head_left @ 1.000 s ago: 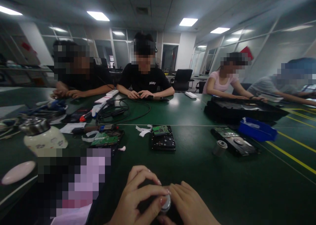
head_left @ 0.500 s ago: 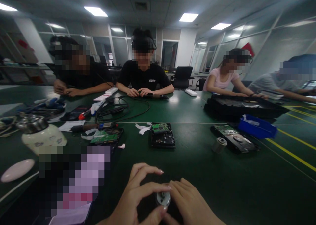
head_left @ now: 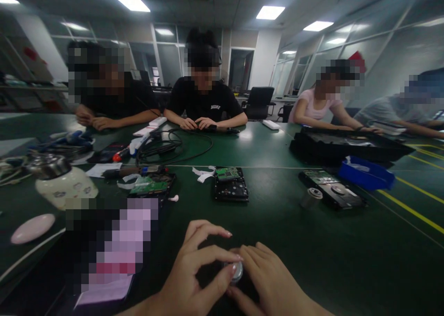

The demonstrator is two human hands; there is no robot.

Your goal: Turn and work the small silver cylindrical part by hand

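Note:
My left hand [head_left: 199,265] pinches a small round metal motor [head_left: 237,273] between thumb and index finger, its other fingers curled above. From the other side, my right hand [head_left: 268,274] closes round the same motor, knuckles up. Much of the motor is hidden by the fingers; only a silvery round end shows. Both hands are low over the green table [head_left: 350,265], close to me. Beyond my right hand stands a similar silver cylinder [head_left: 312,198], upright and apart from it.
Opened drive-like units with green circuit boards lie ahead: left [head_left: 152,185], middle [head_left: 231,185] and right [head_left: 333,189]. A blue bin [head_left: 366,173] and black tray [head_left: 350,145] stand far right. A cream bottle [head_left: 65,186] and a lit-screen device [head_left: 104,297] are left. Several people sit opposite.
The motor has turned or tilted in my fingers, so its flat face with the centre hub shows less. My left thumb now covers more of it. The whole view has shifted slightly.

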